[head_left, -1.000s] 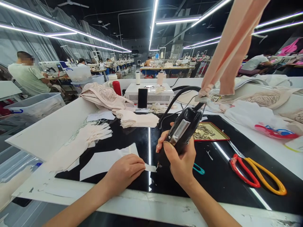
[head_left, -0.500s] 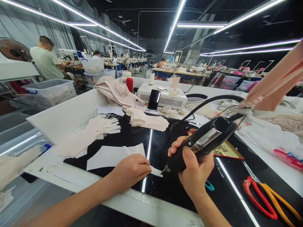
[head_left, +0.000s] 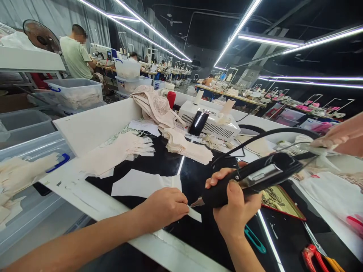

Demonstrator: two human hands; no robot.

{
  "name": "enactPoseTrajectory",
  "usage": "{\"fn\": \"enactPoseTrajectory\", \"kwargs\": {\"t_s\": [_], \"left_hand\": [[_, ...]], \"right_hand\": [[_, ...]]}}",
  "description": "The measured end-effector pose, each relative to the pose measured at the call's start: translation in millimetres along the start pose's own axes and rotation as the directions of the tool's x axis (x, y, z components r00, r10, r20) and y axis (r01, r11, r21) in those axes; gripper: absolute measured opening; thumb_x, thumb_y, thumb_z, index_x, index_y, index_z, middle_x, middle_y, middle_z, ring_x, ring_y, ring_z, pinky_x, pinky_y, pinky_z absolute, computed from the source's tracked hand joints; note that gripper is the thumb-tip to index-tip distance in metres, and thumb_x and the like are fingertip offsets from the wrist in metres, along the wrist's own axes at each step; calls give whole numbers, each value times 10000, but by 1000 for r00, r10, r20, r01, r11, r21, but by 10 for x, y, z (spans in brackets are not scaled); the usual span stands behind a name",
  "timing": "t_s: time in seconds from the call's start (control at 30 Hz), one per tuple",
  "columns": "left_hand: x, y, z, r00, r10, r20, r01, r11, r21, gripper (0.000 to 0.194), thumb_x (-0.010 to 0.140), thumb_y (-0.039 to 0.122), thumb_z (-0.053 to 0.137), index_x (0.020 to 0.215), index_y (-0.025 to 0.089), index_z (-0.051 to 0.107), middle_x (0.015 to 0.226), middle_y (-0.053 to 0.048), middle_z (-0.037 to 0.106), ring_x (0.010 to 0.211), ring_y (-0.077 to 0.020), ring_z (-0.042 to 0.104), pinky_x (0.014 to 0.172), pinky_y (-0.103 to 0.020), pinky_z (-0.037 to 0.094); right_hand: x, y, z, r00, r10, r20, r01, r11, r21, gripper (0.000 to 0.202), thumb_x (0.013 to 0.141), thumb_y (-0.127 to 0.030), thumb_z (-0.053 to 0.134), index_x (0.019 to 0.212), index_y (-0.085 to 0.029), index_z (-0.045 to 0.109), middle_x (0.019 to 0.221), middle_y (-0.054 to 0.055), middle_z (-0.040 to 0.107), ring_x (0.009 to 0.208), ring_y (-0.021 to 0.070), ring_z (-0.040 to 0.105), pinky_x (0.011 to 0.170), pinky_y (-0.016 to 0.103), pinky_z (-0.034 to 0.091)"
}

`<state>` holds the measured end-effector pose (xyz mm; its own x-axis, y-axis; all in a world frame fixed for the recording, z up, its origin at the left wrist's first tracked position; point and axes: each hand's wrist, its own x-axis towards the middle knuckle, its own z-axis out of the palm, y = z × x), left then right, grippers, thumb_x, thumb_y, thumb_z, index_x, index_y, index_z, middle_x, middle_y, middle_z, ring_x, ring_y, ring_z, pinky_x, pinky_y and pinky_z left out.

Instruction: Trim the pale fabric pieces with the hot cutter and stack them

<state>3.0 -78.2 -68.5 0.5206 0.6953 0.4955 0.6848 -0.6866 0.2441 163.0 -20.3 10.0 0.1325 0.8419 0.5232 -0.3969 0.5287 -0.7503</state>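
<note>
My left hand (head_left: 166, 208) pinches the pale fabric piece (head_left: 141, 183) near its right end, close to the table's front edge. A narrow strip of the cloth sticks out to the right of my fingers. My right hand (head_left: 234, 196) is wrapped round a black corded tool (head_left: 255, 175) with a silver plate on its side. The tool's pointed metal tip is at the upper edge of the strip, right beside my left fingertips. Black table surface (head_left: 195, 173) shows under the cloth.
Fabric stacks (head_left: 187, 147) lie behind. Beyond are a phone (head_left: 198, 122) and a white machine (head_left: 215, 128). At right are a red-rimmed tray (head_left: 295, 207), a teal pin (head_left: 255, 240) and red-orange scissors (head_left: 314, 257). A person (head_left: 75, 56) sits at far left.
The view has turned and tilted, so the bench shifts in the picture. The tool's tip has moved along the strip to near my left fingertips. Both hands keep their grip.
</note>
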Motion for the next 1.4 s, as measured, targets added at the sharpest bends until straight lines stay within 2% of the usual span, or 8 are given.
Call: {"fn": "enactPoseTrajectory", "kwargs": {"t_s": [0.2, 0.4, 0.77, 1.13, 1.4], "left_hand": [[9, 9, -10, 1000, 20, 17, -21, 999, 37, 175, 1039, 111, 642, 888, 178, 702, 918, -21, 721, 888, -182, 684, 835, -302, 543], [21, 29, -9, 999, 12, -31, -11, 1000, 8, 197, 1056, 111, 620, 891, 174, 708, 926, -25, 726, 875, -170, 681, 828, -290, 540], [10, 35, -44, 1000, -13, -20, 13, 999, -42, 181, 1028, 87, 653, 874, 176, 689, 963, -23, 724, 892, -166, 680, 837, -283, 539], [-7, 15, -76, 999, -5, -37, 2, 995, -95, 185, 1064, 113, 606, 941, 176, 729, 983, -36, 746, 894, -172, 695, 848, -298, 555], [-19, 15, -98, 999, -16, -49, 10, 992, -125, 169, 1071, 123, 612, 968, 172, 737, 1009, -34, 755, 916, -178, 706, 856, -314, 557]], "right_hand": [[-12, 6, 14, 1000, -3, 8, 3, 1000, -8, 403, 832, -299, 829, 1172, -268, 613, 770, -55, 696, 575, 145, 638, 502, 290, 578], [-7, -22, 15, 1000, 21, 2, -21, 1000, -22, 401, 832, -299, 824, 1170, -263, 612, 774, -52, 696, 577, 143, 639, 505, 282, 565], [-9, -104, -133, 1000, -22, -22, 21, 998, -54, 407, 829, -296, 818, 1185, -277, 622, 754, -59, 683, 571, 148, 627, 503, 298, 581], [-39, -84, -103, 1000, -1, -12, 0, 998, -68, 380, 858, -302, 814, 1182, -278, 616, 793, -54, 689, 585, 139, 641, 513, 290, 579], [-37, -112, -96, 999, -34, -16, 33, 998, -49, 420, 837, -316, 833, 1187, -277, 606, 786, -57, 689, 574, 142, 639, 517, 298, 577]]}}
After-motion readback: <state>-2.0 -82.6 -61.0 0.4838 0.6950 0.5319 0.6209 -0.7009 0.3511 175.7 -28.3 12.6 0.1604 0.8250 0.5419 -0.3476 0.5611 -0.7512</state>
